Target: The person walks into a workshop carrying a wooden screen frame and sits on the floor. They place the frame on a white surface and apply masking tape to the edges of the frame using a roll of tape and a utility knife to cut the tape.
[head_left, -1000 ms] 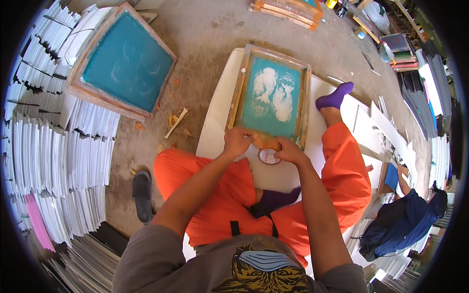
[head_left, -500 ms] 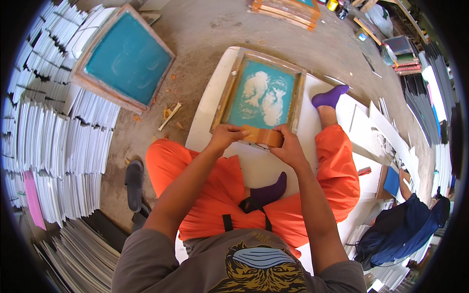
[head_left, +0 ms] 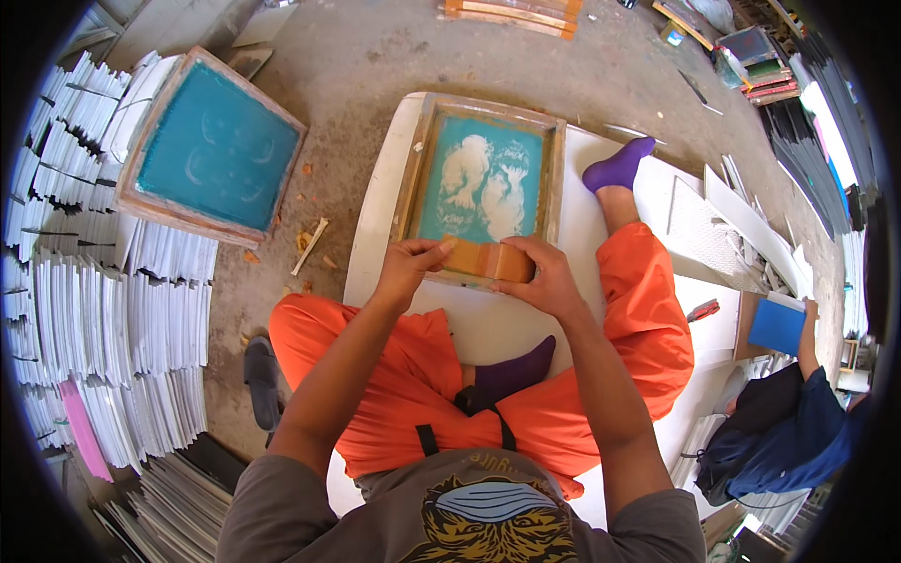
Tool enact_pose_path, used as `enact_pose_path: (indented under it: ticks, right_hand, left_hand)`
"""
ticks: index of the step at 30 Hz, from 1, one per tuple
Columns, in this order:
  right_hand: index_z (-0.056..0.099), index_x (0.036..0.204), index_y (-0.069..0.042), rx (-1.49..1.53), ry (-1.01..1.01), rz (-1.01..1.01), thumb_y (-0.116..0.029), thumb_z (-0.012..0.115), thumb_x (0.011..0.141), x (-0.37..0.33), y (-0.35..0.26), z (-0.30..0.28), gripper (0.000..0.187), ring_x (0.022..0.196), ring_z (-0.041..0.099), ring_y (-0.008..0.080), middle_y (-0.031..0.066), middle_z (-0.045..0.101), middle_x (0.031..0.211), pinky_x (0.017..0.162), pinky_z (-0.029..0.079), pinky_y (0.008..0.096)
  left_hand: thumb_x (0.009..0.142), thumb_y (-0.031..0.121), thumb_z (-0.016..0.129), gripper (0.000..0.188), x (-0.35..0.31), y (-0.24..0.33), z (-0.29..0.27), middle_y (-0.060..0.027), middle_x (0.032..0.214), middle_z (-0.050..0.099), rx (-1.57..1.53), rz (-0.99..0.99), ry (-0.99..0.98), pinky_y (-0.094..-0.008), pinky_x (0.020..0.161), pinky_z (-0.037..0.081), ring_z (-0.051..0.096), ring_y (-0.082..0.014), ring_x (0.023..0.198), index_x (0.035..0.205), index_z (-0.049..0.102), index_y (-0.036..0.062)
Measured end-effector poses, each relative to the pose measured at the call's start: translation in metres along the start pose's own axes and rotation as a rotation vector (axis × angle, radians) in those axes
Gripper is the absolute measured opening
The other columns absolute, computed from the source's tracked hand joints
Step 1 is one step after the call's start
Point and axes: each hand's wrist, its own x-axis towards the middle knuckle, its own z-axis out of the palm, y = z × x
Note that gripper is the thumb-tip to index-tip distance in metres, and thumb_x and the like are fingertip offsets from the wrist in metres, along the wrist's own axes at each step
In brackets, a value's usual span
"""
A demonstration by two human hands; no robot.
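**Workshop floor (head_left: 347,75), seen from above**

At the left we see tall stacks of white sheets (head_left: 122,300), with a wood-edged blue-green panel (head_left: 218,145) just beside them. In the middle, a white board (head_left: 375,230) bears a wooden frame (head_left: 481,178) whose blue-green face carries white shapes. We find the brown tape (head_left: 511,263), a roll with a stretch pulled out, at the frame's near side, spanning the gap between the two hands. The left hand (head_left: 411,270) pinches the loose end between thumb and finger; the right hand (head_left: 547,274) grips the roll, its fingers curled around it (whether the strip touches the wood beneath, we cannot tell). A foot in a purple sock (head_left: 619,164) rests to the right of the frame. We also note a grey slipper (head_left: 262,380) near the left knee, a red tool (head_left: 703,311) beyond the right, and a co-worker (head_left: 788,432) in dark blue, one hand at a blue sheet (head_left: 776,327).
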Motion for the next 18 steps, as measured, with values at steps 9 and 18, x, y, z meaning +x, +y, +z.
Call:
enact_pose_path:
  ticks: [9,18]
  right_hand:
    - [0.069,0.125,-0.010,-0.445,-0.172,-0.040,-0.035,0.089,0.075,0.009,0.006,-0.012,0.059,0.097,0.069,0.0318,0.0108,0.072,0.107,0.084,0.055,0.0419]
    - [0.068,0.129,-0.015,-0.506,-0.198,0.038,-0.037,0.091,0.072,-0.010,0.029,-0.040,0.066,0.093,0.069,0.0297,0.0071,0.073,0.104,0.082,0.054,0.0419]
  left_hand:
    - [0.090,0.019,0.083,0.020,0.001,0.005,-0.022,-0.0047,0.079,0.073,0.009,0.092,0.014,-0.0250,0.069,0.049,0.061,-0.0093,0.071,0.091,0.079,-0.0009]
    - [0.090,0.015,0.082,0.018,0.016,-0.004,-0.061,-0.0063,0.082,0.075,0.020,0.053,0.063,-0.0251,0.070,0.050,0.062,-0.0101,0.071,0.094,0.079,-0.0016]
